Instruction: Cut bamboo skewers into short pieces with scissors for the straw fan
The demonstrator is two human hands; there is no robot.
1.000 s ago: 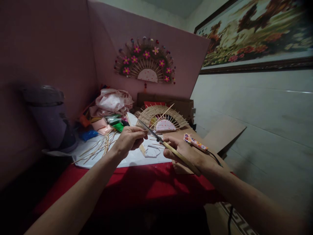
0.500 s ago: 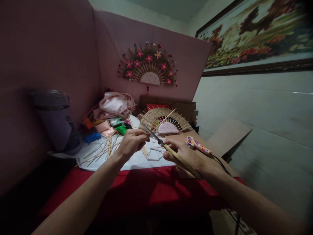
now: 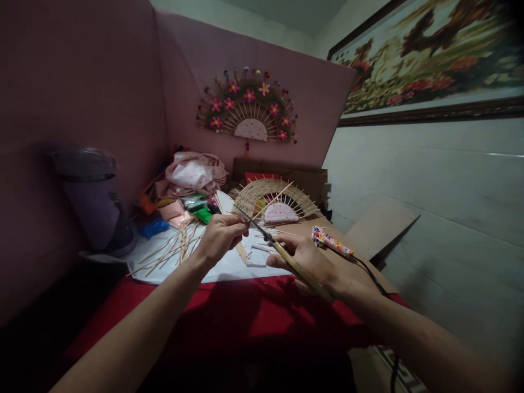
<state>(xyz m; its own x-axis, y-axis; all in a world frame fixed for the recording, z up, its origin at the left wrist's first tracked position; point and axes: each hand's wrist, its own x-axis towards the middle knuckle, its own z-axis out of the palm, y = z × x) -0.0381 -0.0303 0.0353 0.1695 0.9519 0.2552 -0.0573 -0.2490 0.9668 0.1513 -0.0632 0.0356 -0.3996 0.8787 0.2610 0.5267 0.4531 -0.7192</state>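
I am pinching a thin stick point(image 3: 270, 201) in my left hand point(image 3: 221, 237), its axis rising far-right across the scissors point(image 3: 282, 255) gripped in my right hand point(image 3: 311, 262).

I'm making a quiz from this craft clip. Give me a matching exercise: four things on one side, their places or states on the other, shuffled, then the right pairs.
Things:
1. scissors
2. thin wooden stick
3. flowered fan
4. spotted tool with a cord

Places or states:
A. hangs on the pink wall
B. lies on the table to the right of the right hand
C. held in the right hand
D. pinched in the left hand, crossing the blades

Pairs: 1-C, 2-D, 3-A, 4-B
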